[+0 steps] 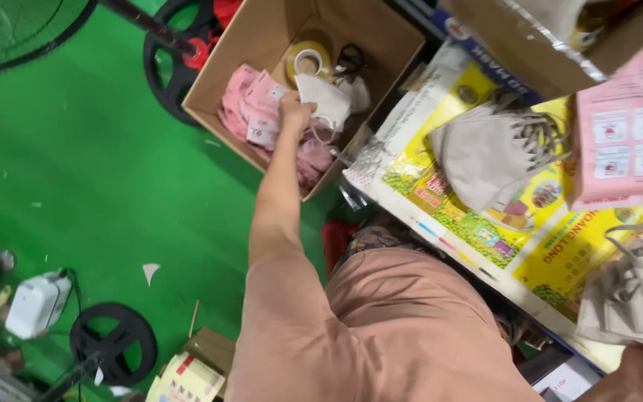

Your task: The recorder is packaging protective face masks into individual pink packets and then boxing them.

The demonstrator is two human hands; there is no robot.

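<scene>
My left arm, in a salmon sleeve, stretches down into an open cardboard box point(221, 71) on the green floor. My left hand point(294, 112) grips a beige face mask point(327, 98) over a pile of pink packets point(254, 112) inside the box. A roll of tape point(306, 58) lies deeper in the box. At the bottom right a stack of grey masks point(634, 294) sits close to the camera, with a bit of my right arm point(634, 380) under it. The right hand itself is hidden.
A table covered with yellow printed sheets point(485, 223) holds another heap of grey masks point(485, 152) and a pink packet point(626, 134). Black fan bases point(113, 342) point(169, 71), a white device point(35, 305) and small boxes point(187, 376) stand on the green floor point(91, 171).
</scene>
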